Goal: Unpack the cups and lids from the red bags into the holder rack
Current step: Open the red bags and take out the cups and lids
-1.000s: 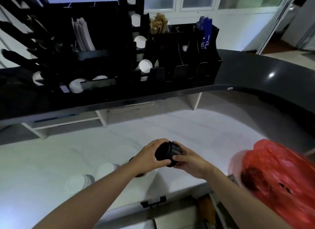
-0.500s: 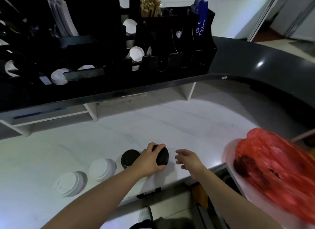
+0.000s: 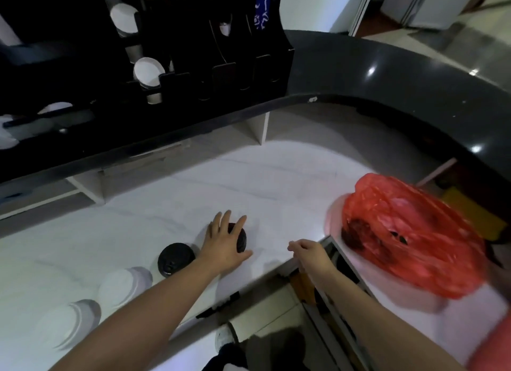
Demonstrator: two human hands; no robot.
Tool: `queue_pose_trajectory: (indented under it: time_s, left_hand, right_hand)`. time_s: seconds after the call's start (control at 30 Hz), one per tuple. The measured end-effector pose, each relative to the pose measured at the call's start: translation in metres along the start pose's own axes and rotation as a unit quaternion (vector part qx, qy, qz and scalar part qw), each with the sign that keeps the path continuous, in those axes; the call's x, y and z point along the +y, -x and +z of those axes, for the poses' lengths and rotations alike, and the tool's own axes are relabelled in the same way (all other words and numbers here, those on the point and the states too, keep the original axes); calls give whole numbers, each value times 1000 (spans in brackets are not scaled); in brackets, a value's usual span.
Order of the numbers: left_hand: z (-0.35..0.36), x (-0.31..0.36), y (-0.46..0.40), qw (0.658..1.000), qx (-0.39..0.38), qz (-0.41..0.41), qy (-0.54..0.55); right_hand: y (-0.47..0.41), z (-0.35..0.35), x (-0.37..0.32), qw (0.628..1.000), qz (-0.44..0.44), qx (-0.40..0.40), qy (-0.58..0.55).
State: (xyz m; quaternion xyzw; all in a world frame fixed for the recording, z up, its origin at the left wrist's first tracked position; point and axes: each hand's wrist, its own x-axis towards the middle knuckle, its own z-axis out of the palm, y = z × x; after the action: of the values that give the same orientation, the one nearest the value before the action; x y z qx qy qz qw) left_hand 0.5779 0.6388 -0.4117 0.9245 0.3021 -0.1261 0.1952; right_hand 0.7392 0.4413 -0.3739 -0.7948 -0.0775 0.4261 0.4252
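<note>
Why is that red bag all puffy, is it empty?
Not empty. The red bag bulges, and dark shapes show through its plastic; what they are, cannot tell.

A white marble-look counter (image 3: 249, 182) sits below a raised, curved dark grey ledge (image 3: 387, 77) with glossy light spots. Behind are a white wall (image 3: 318, 5), a pale tiled floor (image 3: 470, 25) and a metal door frame (image 3: 362, 8).

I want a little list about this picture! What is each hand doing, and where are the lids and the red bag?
left hand: fingers spread, resting on a stack of black lids on the white counter
right hand: loosely curled, holding nothing, apart from the stack
other black lid: flat on the counter, beside the left wrist
white lids: two stacks near the left forearm
red bag: on the counter, far right
rack: black, on the upper dark shelf, some white lids in it
</note>
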Motion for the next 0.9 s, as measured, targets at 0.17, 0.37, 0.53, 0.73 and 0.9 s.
queue_pose_trajectory:
  time_s: [0.17,0.37,0.53,0.73,0.9]
  left_hand:
    - [-31,59,-8,979,148,138,23]
    - [-48,174,-26,965,137,222,0]
    - [-43,272,-40,956,123,265,-10]
    - [-21,345,-50,941,125,312,-39]
    - [0,367,-70,903,120,404,-84]
  right_hand:
    - [9,-45,-18,996,-55,55,-34]
    - [28,-146,-14,982,-124,136,-30]
    - [47,-230,18,968,-137,207,25]
    - [52,-287,57,958,-110,259,54]
    - [41,-301,73,956,-94,262,93]
